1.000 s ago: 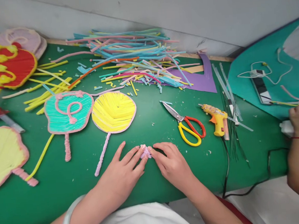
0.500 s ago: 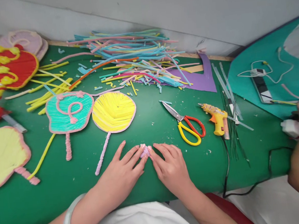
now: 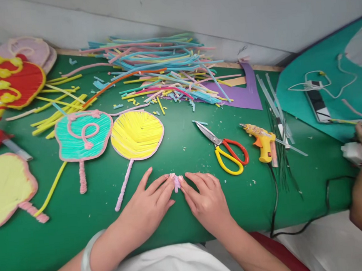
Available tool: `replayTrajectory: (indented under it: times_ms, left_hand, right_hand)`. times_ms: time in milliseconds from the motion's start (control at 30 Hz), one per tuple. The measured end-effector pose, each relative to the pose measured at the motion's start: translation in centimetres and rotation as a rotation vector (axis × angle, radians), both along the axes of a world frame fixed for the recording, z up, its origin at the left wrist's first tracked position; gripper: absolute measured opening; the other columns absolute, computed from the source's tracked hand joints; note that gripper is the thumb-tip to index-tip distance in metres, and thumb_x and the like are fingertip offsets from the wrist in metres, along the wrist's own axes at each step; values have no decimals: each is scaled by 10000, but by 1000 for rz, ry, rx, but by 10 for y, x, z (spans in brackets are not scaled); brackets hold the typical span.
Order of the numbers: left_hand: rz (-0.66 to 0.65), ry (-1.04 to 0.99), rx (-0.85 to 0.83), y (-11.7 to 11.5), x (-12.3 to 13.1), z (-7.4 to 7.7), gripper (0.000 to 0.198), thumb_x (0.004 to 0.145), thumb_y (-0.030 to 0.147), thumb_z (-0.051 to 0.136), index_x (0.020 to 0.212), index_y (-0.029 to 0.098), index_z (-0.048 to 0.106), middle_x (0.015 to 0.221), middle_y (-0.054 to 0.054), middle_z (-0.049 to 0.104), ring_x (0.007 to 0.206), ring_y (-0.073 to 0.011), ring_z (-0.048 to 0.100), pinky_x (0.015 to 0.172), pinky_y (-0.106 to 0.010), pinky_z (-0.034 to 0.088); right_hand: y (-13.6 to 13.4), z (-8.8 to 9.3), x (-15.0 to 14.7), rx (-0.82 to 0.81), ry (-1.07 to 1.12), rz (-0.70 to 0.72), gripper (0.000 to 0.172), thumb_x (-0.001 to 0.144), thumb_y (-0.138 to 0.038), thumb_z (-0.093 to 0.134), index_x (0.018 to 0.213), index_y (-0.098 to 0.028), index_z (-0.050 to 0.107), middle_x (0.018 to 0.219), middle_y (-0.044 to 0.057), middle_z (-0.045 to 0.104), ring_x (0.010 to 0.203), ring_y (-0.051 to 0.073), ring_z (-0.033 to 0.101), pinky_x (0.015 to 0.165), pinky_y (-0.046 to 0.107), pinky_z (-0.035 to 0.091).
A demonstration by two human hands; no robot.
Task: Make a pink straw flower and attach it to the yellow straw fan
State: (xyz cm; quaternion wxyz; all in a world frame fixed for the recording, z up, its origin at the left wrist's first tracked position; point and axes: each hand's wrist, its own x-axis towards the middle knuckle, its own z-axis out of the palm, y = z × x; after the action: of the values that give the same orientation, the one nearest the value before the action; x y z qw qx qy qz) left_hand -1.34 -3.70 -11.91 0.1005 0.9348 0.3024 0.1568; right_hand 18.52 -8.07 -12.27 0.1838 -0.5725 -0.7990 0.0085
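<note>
I see the green counter (image 3: 182,152) widest, then the yellow fan (image 3: 137,134) just beyond my left hand (image 3: 149,205) and right hand (image 3: 206,202). Both hands pinch a pink fuzzy piece (image 3: 176,184) between meeting fingertips, low on the counter, its long axis pointing away from me.

The table cover (image 3: 182,152) is matt green, like felt. The heap of sticks (image 3: 163,66) at upper centre and the small pink piece (image 3: 176,184) at lower centre look fuzzy. The scissors (image 3: 224,148) have shiny metal blades and glossy plastic handles; the bracelet (image 3: 86,268) at lower left is smooth.
</note>
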Motion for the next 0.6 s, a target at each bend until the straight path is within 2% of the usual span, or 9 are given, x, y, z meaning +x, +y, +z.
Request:
replayTrajectory:
  times_ms: [167,367,600]
  left_hand:
    - [-7,-70,-35,2,0,-5,327,949,47,422,1246,85,553,1245,-134,676,1177,-251,602,1140,-585,282]
    - [8,-102,-56,3,0,-5,280,955,62,428,1143,144,619,1219,-106,695,1167,-226,610,1158,-573,281]
    - [-79,-73,3,11,-4,-5,315,941,31,418,1187,106,600,1220,-130,689,1155,-239,612,1139,-575,323]
  right_hand:
    - [0,-1,0,5,7,-4,255,918,-176,591,1158,-220,665,1127,67,705,1027,221,586,921,397,392]
    - [0,-2,0,-5,5,4,270,918,-174,591,1174,-225,659,1135,70,701,1034,216,589,923,397,396]
    - [-1,-2,2,-2,12,2,256,924,-180,583,1164,-224,661,1134,66,703,1032,218,586,929,398,388]
